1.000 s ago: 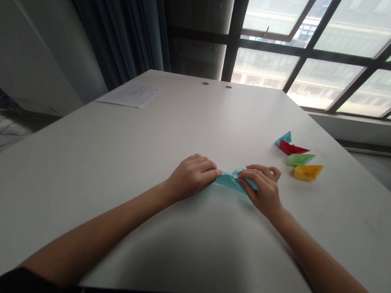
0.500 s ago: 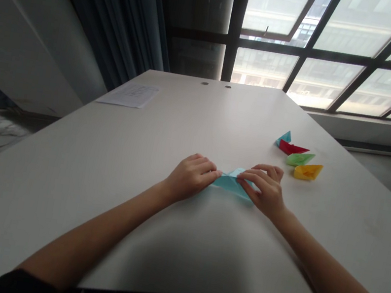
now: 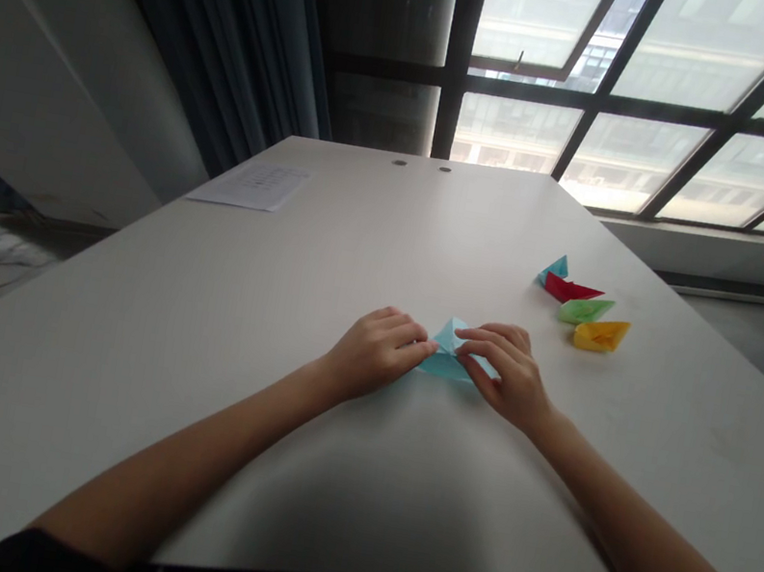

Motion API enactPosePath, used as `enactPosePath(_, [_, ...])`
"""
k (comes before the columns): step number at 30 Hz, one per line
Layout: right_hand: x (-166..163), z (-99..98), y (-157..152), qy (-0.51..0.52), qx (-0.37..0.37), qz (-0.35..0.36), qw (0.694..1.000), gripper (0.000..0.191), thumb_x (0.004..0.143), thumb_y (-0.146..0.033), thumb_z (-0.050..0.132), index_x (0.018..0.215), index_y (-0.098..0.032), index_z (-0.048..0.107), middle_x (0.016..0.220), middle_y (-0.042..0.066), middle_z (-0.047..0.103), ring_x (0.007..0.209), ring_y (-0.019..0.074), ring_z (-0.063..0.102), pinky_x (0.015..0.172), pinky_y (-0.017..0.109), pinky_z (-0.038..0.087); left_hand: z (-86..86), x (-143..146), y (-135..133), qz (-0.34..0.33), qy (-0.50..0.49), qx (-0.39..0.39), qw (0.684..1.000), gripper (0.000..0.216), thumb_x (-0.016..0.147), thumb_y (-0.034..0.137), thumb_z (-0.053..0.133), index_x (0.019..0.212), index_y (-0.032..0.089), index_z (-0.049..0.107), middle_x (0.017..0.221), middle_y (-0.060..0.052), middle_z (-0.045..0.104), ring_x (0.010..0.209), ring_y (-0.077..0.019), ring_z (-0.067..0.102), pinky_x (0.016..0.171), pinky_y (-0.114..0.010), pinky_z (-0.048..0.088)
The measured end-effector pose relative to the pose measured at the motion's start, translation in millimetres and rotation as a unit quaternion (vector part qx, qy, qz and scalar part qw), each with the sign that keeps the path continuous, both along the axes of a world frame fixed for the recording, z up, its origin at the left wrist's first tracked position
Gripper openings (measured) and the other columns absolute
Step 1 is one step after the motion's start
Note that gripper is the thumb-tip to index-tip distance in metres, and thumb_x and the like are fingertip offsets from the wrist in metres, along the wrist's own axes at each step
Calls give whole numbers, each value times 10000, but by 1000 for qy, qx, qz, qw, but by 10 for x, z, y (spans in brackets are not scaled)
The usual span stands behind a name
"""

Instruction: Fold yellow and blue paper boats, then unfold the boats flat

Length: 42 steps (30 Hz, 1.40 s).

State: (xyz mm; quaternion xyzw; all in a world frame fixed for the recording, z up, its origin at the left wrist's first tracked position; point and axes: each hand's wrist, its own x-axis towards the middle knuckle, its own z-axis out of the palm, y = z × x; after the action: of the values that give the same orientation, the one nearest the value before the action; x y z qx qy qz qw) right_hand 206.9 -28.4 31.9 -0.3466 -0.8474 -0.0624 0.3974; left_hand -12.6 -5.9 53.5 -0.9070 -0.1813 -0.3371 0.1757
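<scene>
A light blue piece of folded paper point(image 3: 445, 365) lies between my two hands, low over the white table. Its upper part rises in a pointed peak, and a flat band runs along the near side. My left hand point(image 3: 382, 350) pinches the left end with thumb and fingers. On the right part, my right hand point(image 3: 504, 365) grips the paper between thumb and fingertips close to the middle. Fingers cover both ends, so some of the folds are hidden.
Several folded paper boats stand to the right: a blue one point(image 3: 555, 268), a red one point(image 3: 570, 290), a green one point(image 3: 586, 311) and a yellow one point(image 3: 600, 335). A printed sheet point(image 3: 252, 185) lies at the far left of the white table point(image 3: 357, 262).
My right hand has shifted a little left, closer to my left hand. The light blue paper's peak now stands taller and shows more clearly. The paper boats have stayed put.
</scene>
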Motion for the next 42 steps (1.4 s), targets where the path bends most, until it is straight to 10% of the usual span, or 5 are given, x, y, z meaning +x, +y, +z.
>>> enactPosePath(42, [-96, 49, -34, 127, -81, 4, 989, 78, 813, -163, 526, 846, -220, 568, 764, 12, 650, 720, 147, 605, 674, 281, 495, -13, 81, -106, -23, -88, -121, 988, 158, 837, 186, 470, 934, 166, 593, 890, -64, 661, 771, -112, 618, 671, -204, 492])
